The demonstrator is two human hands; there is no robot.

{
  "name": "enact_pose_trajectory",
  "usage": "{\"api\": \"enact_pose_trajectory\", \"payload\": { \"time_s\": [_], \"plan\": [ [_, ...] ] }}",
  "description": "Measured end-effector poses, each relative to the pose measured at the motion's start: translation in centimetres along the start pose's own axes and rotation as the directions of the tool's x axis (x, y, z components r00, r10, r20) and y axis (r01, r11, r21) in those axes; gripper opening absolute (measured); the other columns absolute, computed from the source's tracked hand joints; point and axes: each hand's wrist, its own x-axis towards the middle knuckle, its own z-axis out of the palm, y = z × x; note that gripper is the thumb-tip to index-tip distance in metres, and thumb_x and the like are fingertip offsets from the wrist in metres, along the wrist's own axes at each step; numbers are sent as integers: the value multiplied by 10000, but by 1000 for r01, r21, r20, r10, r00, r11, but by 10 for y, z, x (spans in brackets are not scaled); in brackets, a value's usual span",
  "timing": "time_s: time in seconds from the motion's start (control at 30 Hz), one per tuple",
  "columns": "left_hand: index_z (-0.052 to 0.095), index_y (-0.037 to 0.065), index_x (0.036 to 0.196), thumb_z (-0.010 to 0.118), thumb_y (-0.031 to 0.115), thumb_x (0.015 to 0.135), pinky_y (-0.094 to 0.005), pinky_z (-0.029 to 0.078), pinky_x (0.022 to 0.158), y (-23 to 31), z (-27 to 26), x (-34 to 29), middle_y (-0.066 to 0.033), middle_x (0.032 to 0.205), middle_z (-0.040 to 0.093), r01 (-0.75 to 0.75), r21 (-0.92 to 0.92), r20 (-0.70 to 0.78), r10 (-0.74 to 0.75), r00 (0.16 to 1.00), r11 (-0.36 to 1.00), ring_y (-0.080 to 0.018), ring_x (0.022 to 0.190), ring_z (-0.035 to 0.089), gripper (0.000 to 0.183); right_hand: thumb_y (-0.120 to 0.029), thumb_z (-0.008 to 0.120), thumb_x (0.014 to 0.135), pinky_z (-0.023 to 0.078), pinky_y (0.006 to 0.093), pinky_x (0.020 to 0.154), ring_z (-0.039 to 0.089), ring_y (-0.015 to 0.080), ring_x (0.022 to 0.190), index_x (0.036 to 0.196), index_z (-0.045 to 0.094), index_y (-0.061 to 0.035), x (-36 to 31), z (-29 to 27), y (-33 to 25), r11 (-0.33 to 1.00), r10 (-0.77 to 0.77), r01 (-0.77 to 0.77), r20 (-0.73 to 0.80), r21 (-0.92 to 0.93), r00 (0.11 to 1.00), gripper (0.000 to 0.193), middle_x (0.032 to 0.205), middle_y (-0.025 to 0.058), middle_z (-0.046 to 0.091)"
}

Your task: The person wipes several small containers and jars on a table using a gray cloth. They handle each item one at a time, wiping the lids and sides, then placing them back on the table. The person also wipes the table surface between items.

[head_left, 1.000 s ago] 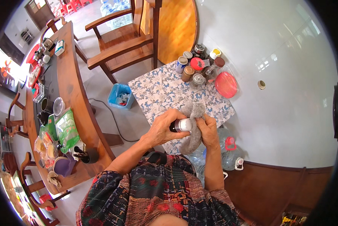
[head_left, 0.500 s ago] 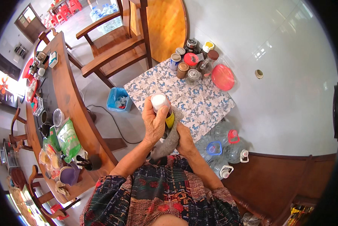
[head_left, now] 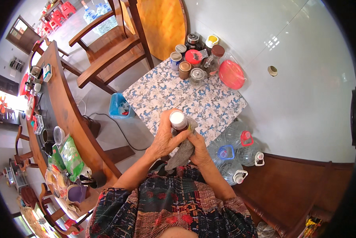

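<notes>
A dark bottle with a white cap stands upright between my hands, over the near edge of the small table. My left hand is wrapped round the bottle's left side, with its thumb across the front below the cap. On the right side, my right hand presses a grey cloth against the bottle. The cloth hangs down towards my shirt. Hands and cloth hide most of the bottle's body.
The small table's patterned top bears several jars and a red lid at its far end. Large clear plastic bottles stand to its right. A blue bin, a wooden armchair and a long cluttered table are leftward.
The bottle has come lower and nearer to me, its cap turned more upward. My left hand has slid from the cap to the bottle's body. The cloth has shifted with the right hand.
</notes>
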Motion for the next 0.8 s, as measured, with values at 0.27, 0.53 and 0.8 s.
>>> {"api": "enact_pose_trajectory", "payload": {
  "time_s": [0.27,0.53,0.8],
  "plan": [
    [366,37,1305,733,87,761,-294,510,740,-38,34,24,-94,1135,520,186,17,-54,-185,981,982,-177,986,571,658,-214,594,907,507,298,761,601,135,902,1154,529,-12,29,-29,-10,998,46,-37,-178,55,983,325,1053,55,602],
    [372,34,1308,714,99,784,-299,514,695,-114,70,58,-160,1174,438,306,20,-121,-301,946,952,-256,1001,531,630,-223,650,853,481,302,706,589,139,823,1099,575,9,28,-83,-22,943,163,-224,-248,-246,955,347,963,54,620],
    [390,52,1253,728,90,761,-298,490,694,-217,113,99,-149,1147,472,366,-31,-333,-355,874,930,-238,976,540,599,-208,648,846,458,296,774,567,147,882,1124,571,28,18,-141,-31,922,36,-187,-407,-338,913,372,1039,71,606]
  ]
}}
